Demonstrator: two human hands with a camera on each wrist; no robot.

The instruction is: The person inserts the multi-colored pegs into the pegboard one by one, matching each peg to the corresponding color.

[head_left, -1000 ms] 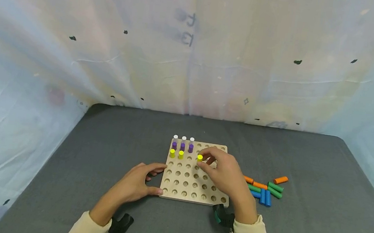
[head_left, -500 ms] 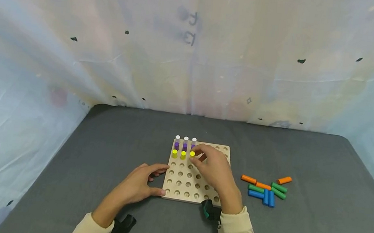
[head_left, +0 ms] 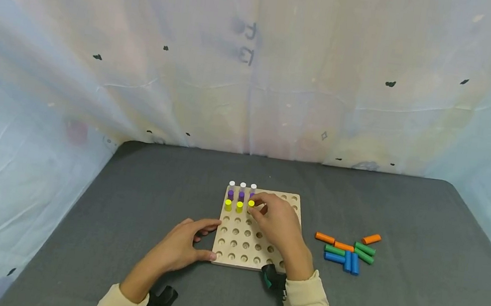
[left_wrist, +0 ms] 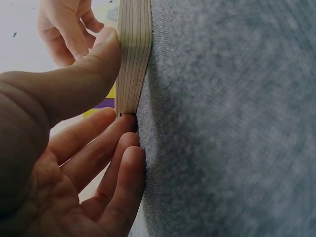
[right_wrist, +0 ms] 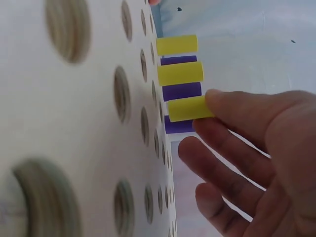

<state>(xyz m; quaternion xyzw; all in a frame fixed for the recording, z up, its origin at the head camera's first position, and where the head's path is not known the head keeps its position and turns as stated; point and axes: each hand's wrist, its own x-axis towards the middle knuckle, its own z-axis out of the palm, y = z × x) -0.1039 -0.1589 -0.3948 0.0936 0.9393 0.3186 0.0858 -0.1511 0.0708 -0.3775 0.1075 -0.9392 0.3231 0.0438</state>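
Note:
In the head view my right hand point(head_left: 279, 230) pinches a yellow peg point(head_left: 251, 204) between thumb and index finger at the third row of a wooden pegboard point(head_left: 240, 239). The right wrist view shows this held peg point(right_wrist: 187, 108) with its lower end close to the board; whether it sits in a hole I cannot tell. Two yellow pegs point(head_left: 240, 207) stand to its left. Behind them are purple pegs point(head_left: 241, 196) and white pegs point(head_left: 243, 186). With thumb and fingertips, my left hand point(head_left: 177, 246) touches the board's left edge point(left_wrist: 132, 54).
Right of the board lie loose orange pegs point(head_left: 325, 237), green pegs point(head_left: 365, 248) and blue pegs point(head_left: 335, 257) on the grey cloth-covered table point(head_left: 416, 293). A pale curtain point(head_left: 281, 76) hangs behind the table.
My right hand has moved left with the yellow peg, from over the board's middle to beside the two standing yellow pegs. Over the last half second it hardly moves. The left hand keeps its place.

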